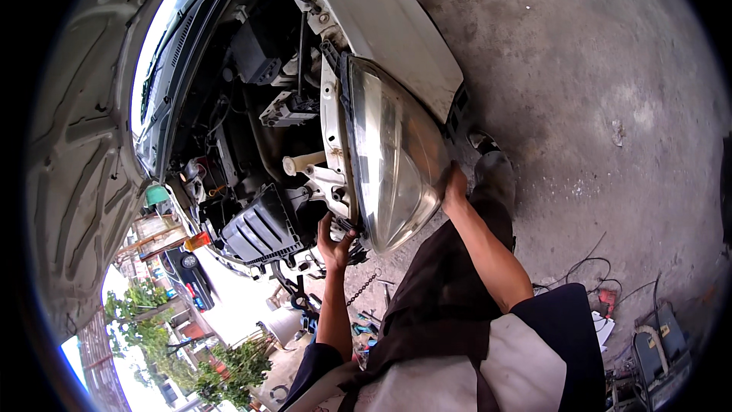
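Observation:
A car headlight (pixel 396 156) with a clear, somewhat yellowed lens sits against the front corner of a car, beside the pale fender. My left hand (pixel 334 244) is closed at the headlight's near inner end, thumb and fingers around a black bracket there. On the outer side, my right hand (pixel 454 187) holds the lens edge; its fingertips are partly hidden behind the headlight. The light-coloured metal support panel (pixel 333 118) runs along the headlight's inner side, with bolt holes in it.
The raised hood (pixel 84 137) stands at left over the engine bay, where a black air filter box (pixel 261 225) shows. The pale fender (pixel 381 15) extends away from me. Tools (pixel 367 324) lie below my left arm. Cables (pixel 587 263) and a grey machine (pixel 662 351) are at lower right.

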Available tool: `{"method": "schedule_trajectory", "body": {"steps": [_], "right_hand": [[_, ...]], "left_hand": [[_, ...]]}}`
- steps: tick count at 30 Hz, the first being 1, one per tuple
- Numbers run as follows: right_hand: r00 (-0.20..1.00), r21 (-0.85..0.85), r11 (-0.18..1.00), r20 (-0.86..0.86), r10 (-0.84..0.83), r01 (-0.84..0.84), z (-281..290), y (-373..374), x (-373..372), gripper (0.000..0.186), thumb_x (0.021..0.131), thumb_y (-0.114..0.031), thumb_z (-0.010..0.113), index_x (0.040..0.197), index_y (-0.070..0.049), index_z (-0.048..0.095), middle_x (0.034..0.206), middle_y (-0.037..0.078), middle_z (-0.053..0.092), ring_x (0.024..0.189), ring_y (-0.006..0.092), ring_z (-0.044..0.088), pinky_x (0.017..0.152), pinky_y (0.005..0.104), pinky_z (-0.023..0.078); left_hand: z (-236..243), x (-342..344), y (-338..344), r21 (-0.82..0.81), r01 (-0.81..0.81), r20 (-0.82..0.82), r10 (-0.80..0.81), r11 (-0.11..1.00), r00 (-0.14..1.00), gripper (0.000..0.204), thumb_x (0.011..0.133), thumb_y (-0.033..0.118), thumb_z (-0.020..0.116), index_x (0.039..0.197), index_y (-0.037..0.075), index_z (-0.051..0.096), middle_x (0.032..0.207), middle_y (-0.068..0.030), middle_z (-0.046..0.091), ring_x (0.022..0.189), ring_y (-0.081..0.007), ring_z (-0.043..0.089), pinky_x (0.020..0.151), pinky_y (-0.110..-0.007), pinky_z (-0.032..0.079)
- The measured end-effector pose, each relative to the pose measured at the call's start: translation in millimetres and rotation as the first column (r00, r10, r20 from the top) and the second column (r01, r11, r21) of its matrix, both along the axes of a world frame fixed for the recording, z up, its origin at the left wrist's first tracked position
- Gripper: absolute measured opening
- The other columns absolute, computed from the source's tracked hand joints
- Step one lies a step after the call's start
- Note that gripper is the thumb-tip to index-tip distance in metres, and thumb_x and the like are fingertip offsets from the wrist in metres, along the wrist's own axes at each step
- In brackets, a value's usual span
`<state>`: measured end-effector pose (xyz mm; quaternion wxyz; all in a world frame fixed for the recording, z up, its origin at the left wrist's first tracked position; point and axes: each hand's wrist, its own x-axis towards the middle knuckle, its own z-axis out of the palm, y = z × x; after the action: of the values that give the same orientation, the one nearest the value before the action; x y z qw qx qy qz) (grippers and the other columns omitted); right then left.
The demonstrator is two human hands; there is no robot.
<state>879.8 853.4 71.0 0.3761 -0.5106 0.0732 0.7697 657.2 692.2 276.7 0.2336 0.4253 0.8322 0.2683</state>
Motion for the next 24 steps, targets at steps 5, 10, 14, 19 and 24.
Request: {"method": "schedule_trajectory", "body": {"steps": [5, 10, 14, 19, 24], "right_hand": [[0.996, -0.027, 1.0, -0.085, -0.01, 0.007, -10.0, 4.7, 2.6, 0.051, 0.104, -0.035, 0.039, 0.137, 0.003, 0.047, 0.134, 0.012, 0.056, 0.119, 0.0266, 0.056, 0.101, 0.0386, 0.045], [1.0, -0.034, 0.999, -0.024, 0.01, -0.011, 5.7, 6.3, 3.3, 0.05, 0.104, -0.034, 0.038, 0.139, 0.001, 0.045, 0.135, 0.012, 0.055, 0.12, 0.0279, 0.056, 0.101, 0.0394, 0.045], [0.996, 0.005, 1.0, -0.084, -0.01, 0.011, 6.5, 6.4, 4.7, 0.05, 0.105, -0.034, 0.036, 0.139, 0.001, 0.045, 0.136, 0.012, 0.055, 0.122, 0.0274, 0.054, 0.102, 0.0394, 0.044], [0.98, 0.02, 0.998, -0.192, -0.059, 0.064, 1.9, 7.8, 6.4, 0.05, 0.105, -0.035, 0.035, 0.138, 0.001, 0.045, 0.138, 0.012, 0.054, 0.122, 0.0273, 0.054, 0.103, 0.0394, 0.043], [0.998, -0.074, 0.997, -0.061, 0.027, -0.032, 49.8, 22.5, 13.4, 0.051, 0.105, -0.033, 0.032, 0.142, 0.001, 0.042, 0.141, 0.012, 0.051, 0.126, 0.0281, 0.052, 0.106, 0.0396, 0.041]], "left_hand": [[-4.2, 0.7, 7.0, 0.124, 0.0, -0.06, 0.007, 0.992, 0.998, 0.074, 0.069, 0.033, 0.085, 0.124, -0.006, 0.056, 0.114, -0.0182, 0.061, 0.106, -0.0336, 0.058, 0.097, -0.04, 0.044], [-4.7, -0.3, 4.0, 0.119, 0.002, -0.066, 0.006, 0.993, 0.998, 0.073, 0.068, 0.03, 0.085, 0.125, -0.005, 0.056, 0.114, -0.0176, 0.061, 0.106, -0.0333, 0.057, 0.097, -0.04, 0.043], [-0.8, -1.5, 4.7, 0.035, -0.002, -0.004, 0.002, 0.999, 1.0, 0.076, 0.071, 0.025, 0.084, 0.133, -0.004, 0.051, 0.126, -0.0159, 0.057, 0.12, -0.0287, 0.053, 0.108, -0.039, 0.036], [4.6, 1.1, 13.0, -0.001, 0.006, -0.003, -0.007, 1.0, 1.0, 0.075, 0.073, 0.024, 0.082, 0.135, -0.003, 0.05, 0.128, -0.0144, 0.057, 0.123, -0.0258, 0.052, 0.11, -0.037, 0.035], [0.2, 5.3, 6.6, 0.08, -0.023, -0.078, 0.029, 0.997, 0.997, 0.077, 0.065, 0.032, 0.086, 0.125, -0.004, 0.057, 0.115, -0.0176, 0.061, 0.108, -0.0329, 0.059, 0.098, -0.039, 0.044]]}}
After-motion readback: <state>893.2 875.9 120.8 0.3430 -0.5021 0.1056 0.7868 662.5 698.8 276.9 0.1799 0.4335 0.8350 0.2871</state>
